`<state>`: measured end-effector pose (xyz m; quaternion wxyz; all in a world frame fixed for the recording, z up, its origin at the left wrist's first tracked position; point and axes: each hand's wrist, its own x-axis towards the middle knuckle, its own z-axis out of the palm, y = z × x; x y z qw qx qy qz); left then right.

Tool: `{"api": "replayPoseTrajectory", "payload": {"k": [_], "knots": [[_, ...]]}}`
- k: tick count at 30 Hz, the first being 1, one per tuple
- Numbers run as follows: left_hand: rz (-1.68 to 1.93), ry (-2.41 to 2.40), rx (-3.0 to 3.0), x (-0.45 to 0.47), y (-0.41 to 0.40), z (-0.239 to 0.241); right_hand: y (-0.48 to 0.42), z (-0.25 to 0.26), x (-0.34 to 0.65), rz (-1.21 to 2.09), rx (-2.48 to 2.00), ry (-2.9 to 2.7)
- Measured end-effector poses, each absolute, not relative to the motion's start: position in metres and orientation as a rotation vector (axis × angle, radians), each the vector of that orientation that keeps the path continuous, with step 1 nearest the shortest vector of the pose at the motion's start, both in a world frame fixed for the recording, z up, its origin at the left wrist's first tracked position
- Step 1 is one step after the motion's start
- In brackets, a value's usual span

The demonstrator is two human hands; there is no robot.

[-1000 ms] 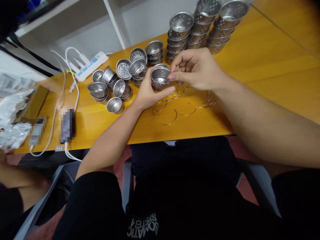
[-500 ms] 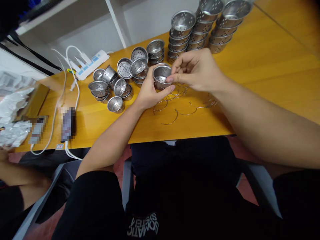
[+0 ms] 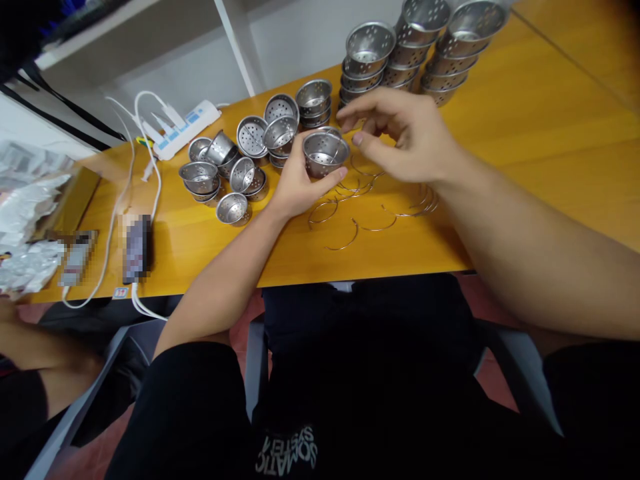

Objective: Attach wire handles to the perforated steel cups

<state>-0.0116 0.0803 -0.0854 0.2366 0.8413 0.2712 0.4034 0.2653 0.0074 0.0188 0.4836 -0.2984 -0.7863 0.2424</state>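
Observation:
A perforated metal strainer cup [image 3: 326, 155] is gripped by my left hand [image 3: 299, 183], its mouth facing up toward me. A thin wire crosses the inside of this cup. My right hand [image 3: 403, 133] hovers just to the right of the rim, thumb and fingers apart, with nothing visible between them. Below both hands, several thin curved wire handles [image 3: 379, 228] lie loose on the table. To the left of my left hand stand several more strainer cups [image 3: 233, 209], some stacked and some tilted against each other.
Tall stacks of strainer cups [image 3: 370, 50] rise behind my right hand. At the left are a white power strip [image 3: 187, 130] with cables, a phone [image 3: 137, 250] and another device [image 3: 79, 259]. Plastic bags [image 3: 30, 200] and another person's arm [image 3: 45, 347] are at the far left.
My right hand has let go of the cup's rim, moved slightly right and spread its fingers. A wire now shows across the cup, which my left hand has tilted slightly.

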Motion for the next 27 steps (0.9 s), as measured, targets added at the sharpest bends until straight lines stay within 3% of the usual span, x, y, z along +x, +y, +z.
{"api": "replayPoseTrajectory", "payload": {"k": [27], "knots": [[1.247, 0.725, 2.250, -0.008, 0.062, -0.076, 0.011, 0.014, 0.271, 0.506, -0.613, -2.166]]}}
